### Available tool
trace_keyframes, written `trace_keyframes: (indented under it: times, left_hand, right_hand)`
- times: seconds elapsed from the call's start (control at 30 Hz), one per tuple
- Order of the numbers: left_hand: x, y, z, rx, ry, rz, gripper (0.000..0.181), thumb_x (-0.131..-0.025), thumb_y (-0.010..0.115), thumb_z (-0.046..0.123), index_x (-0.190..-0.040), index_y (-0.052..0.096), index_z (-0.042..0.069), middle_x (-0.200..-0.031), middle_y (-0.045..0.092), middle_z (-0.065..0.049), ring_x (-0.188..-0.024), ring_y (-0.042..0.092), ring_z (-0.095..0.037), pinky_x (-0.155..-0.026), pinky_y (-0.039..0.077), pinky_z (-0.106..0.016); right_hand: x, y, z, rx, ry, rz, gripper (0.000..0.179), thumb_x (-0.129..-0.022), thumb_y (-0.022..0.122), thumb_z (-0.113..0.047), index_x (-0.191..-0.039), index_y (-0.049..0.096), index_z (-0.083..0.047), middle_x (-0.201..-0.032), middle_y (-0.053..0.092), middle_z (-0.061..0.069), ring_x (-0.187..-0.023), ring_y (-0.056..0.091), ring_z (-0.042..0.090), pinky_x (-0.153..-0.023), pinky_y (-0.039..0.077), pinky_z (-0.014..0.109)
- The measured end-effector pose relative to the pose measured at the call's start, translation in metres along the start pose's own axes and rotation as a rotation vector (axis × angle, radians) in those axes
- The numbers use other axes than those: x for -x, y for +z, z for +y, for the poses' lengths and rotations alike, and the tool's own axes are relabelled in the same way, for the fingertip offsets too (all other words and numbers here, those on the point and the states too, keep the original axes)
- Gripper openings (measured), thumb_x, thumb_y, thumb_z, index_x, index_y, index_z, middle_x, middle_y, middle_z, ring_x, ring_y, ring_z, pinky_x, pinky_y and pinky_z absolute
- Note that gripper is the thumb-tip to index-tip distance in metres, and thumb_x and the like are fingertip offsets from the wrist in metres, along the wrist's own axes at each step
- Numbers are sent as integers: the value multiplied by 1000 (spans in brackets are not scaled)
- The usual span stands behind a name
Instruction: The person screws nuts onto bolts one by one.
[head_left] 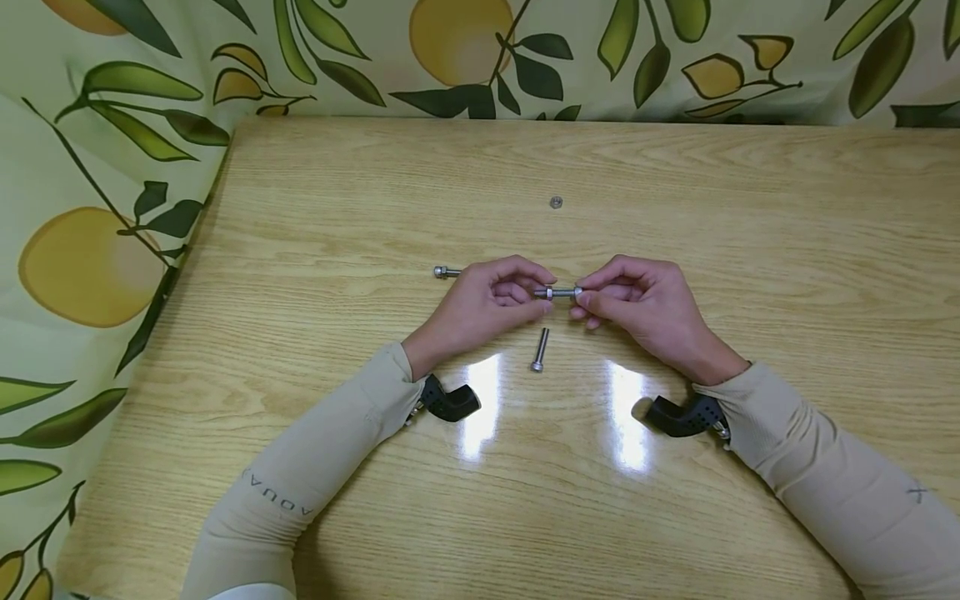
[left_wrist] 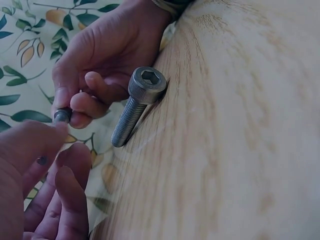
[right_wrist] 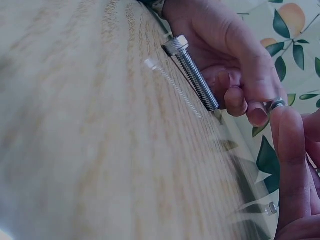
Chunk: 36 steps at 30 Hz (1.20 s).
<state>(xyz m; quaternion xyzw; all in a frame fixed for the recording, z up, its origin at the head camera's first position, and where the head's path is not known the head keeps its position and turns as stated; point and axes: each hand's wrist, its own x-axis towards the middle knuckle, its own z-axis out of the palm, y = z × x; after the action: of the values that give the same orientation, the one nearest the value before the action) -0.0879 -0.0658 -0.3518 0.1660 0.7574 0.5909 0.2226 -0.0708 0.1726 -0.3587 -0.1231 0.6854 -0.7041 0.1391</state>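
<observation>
Between the two hands lies a metal bolt (head_left: 564, 292), level in the head view, with a hex nut (head_left: 549, 292) on its threads. My right hand (head_left: 645, 304) pinches the bolt's head end between thumb and forefinger. From the other side, my left hand (head_left: 498, 292) curls its thumb and forefinger round the threaded end, fingertips right at the nut. Just below the hands, a loose socket-head bolt (head_left: 539, 350) rests on the table; both wrist views show it large, its hex socket (left_wrist: 150, 77) visible in the left one.
Another bolt (head_left: 446, 272) with a nut on it lies partly hidden behind the left hand. Farther back is a loose nut (head_left: 556, 202) on the wooden table (head_left: 337, 192). A leaf-and-fruit patterned cloth (head_left: 315, 50) hangs behind and left of the table. Black wrist mounts (head_left: 450, 402) sit below both cuffs.
</observation>
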Motion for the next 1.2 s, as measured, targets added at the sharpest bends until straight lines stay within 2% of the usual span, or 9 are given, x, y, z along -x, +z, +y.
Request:
trace_keyframes:
  times: [0.1, 0.23, 0.3, 0.47, 0.67, 0.87, 1.07, 1.2]
  left_hand:
    - [3, 0, 8, -2, -19, 2, 28, -87, 74, 19, -114, 67, 13, -101, 71, -2, -84, 68, -13, -80, 58, -24]
    - [7, 1, 18, 21, -57, -1, 23, -91, 69, 19, -112, 68, 10, -98, 71, -10, -82, 69, -21, -77, 57, -27]
    - [8, 1, 21, 25, -65, 0, 21, -92, 68, 17, -111, 68, 10, -98, 71, -11, -82, 69, -20, -76, 57, -26]
    - [8, 1, 22, 17, -64, 3, 26, -87, 73, 12, -113, 67, 8, -107, 71, -7, -83, 66, -11, -78, 56, -21]
    - [7, 0, 22, 12, -73, -6, 21, -93, 67, 20, -112, 68, 10, -100, 72, -12, -84, 70, -22, -77, 58, -28]
    - [7, 0, 22, -5, -49, 5, 32, -88, 73, 16, -117, 65, 6, -111, 70, -6, -87, 68, -14, -83, 57, -24]
    - [8, 1, 23, 6, -78, -3, 24, -93, 67, 20, -114, 67, 8, -102, 72, -11, -85, 70, -22, -77, 57, -27]
    - [6, 1, 20, 0, -49, 4, 27, -88, 72, 17, -114, 67, 8, -107, 71, -7, -83, 68, -16, -78, 56, -24]
  right_hand:
    - [0, 0, 0, -13, -2, -5, 16, -89, 68, -4, -101, 65, 7, -83, 77, 6, -77, 75, 14, -64, 60, 26]
    - [0, 0, 0, 6, -1, -6, 17, -89, 68, -5, -101, 65, 7, -84, 77, 6, -77, 75, 14, -65, 60, 27]
    - [0, 0, -1, 13, -1, -5, 17, -89, 68, -5, -101, 65, 6, -84, 77, 6, -77, 75, 14, -65, 60, 27]
    - [0, 0, -1, 12, -6, -8, 17, -89, 68, -4, -101, 65, 7, -84, 77, 6, -77, 75, 14, -65, 60, 27]
    - [0, 0, -2, 32, -8, -10, 16, -89, 69, -5, -101, 66, 7, -84, 77, 6, -77, 75, 14, -64, 60, 27]
    - [0, 0, -1, 26, -8, -5, 17, -89, 69, -4, -100, 66, 7, -84, 77, 9, -76, 75, 15, -64, 60, 27]
    - [0, 0, -1, 34, -3, -11, 16, -89, 68, -5, -100, 65, 6, -85, 77, 7, -78, 75, 14, -64, 60, 27]
    - [0, 0, -1, 29, -7, -11, 16, -89, 68, -4, -100, 66, 7, -85, 77, 9, -78, 75, 15, -65, 60, 27]
